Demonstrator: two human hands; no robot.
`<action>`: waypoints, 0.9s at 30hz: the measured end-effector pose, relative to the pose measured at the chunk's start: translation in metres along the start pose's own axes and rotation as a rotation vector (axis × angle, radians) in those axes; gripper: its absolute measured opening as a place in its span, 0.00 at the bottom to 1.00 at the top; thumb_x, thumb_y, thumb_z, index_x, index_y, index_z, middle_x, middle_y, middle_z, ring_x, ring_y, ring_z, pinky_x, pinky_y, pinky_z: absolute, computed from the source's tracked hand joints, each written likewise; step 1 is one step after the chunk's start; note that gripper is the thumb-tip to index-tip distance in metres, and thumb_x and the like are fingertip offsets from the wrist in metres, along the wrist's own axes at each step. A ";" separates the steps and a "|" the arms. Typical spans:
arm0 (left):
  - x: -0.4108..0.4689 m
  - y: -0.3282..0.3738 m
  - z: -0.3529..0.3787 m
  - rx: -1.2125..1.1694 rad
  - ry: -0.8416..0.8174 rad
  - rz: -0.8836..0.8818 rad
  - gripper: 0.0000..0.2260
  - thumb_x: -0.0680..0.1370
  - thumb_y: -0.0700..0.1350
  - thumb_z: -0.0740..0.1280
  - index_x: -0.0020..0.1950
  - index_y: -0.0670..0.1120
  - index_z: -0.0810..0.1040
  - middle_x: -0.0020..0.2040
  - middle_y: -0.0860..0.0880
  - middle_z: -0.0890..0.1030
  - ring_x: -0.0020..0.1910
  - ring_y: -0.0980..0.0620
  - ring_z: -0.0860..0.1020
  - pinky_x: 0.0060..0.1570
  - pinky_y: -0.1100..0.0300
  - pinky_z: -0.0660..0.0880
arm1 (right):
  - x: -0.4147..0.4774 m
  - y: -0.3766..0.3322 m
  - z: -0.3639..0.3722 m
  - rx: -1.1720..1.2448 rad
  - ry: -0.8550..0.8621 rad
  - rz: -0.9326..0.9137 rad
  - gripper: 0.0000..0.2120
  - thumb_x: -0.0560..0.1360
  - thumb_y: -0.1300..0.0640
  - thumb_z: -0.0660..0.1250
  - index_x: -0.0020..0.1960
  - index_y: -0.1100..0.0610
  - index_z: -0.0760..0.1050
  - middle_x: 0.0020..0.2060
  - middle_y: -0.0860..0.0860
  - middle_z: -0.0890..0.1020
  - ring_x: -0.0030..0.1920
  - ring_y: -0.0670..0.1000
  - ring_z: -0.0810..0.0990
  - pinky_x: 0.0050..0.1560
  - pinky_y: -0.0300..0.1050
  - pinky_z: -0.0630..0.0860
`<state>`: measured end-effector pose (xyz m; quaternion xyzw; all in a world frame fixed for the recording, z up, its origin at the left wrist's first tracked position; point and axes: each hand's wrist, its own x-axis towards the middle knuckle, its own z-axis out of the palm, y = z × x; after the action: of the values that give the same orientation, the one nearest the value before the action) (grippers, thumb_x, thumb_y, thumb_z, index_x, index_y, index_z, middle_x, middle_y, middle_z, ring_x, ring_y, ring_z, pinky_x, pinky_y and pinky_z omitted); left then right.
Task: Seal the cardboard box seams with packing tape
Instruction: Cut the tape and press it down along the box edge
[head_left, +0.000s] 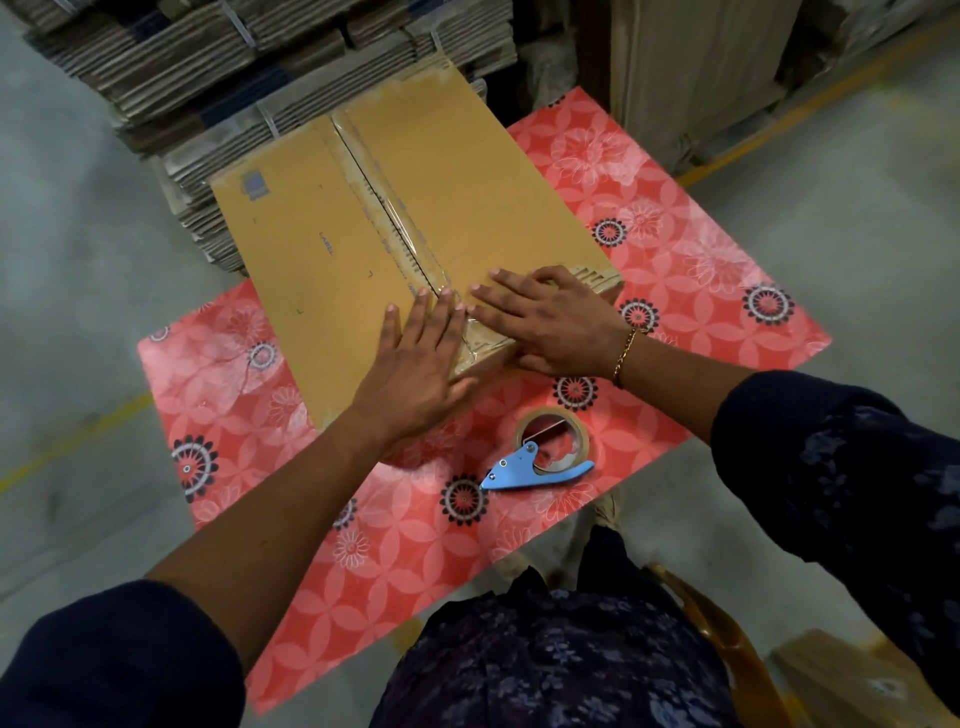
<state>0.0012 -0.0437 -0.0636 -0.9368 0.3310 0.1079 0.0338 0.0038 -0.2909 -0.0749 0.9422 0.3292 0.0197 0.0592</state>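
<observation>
A brown cardboard box (457, 171) lies closed on a table with a red flowered cloth (691, 260). Clear packing tape (400, 218) runs along its centre seam from the far end to the near edge. My left hand (415, 364) lies flat, fingers apart, on the box top just left of the seam at the near edge. My right hand (550, 317) lies flat on the right of the seam, its fingertips touching the tape. A tape roll in a blue hand dispenser (545, 452) rests on the cloth just in front of the box, untouched.
Stacks of flattened cardboard (208, 78) stand behind the table on the left, and tall cardboard sheets (691, 73) at the back right. Grey concrete floor with yellow lines surrounds the table. A small box (857, 680) sits on the floor at the lower right.
</observation>
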 end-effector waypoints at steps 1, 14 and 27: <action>0.000 0.000 0.000 0.005 0.002 -0.002 0.40 0.78 0.67 0.45 0.83 0.43 0.46 0.84 0.42 0.45 0.82 0.40 0.42 0.77 0.34 0.46 | -0.001 0.000 -0.001 0.002 -0.006 0.001 0.39 0.75 0.40 0.63 0.82 0.51 0.55 0.82 0.52 0.60 0.80 0.57 0.61 0.68 0.58 0.65; 0.003 0.010 0.004 0.090 0.034 -0.079 0.48 0.73 0.71 0.60 0.82 0.42 0.51 0.83 0.41 0.52 0.82 0.39 0.50 0.77 0.34 0.51 | 0.005 -0.017 0.002 0.018 0.003 0.098 0.38 0.73 0.34 0.66 0.77 0.53 0.64 0.78 0.53 0.68 0.77 0.58 0.66 0.66 0.59 0.67; 0.002 0.016 0.005 0.149 0.054 -0.127 0.44 0.76 0.67 0.62 0.81 0.41 0.53 0.82 0.40 0.57 0.81 0.39 0.55 0.75 0.34 0.57 | 0.004 -0.023 -0.007 0.115 0.049 0.151 0.41 0.74 0.25 0.54 0.76 0.51 0.67 0.78 0.51 0.69 0.78 0.55 0.66 0.68 0.58 0.65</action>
<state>-0.0081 -0.0571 -0.0689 -0.9534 0.2787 0.0551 0.1012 -0.0076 -0.2700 -0.0709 0.9654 0.2592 0.0284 -0.0046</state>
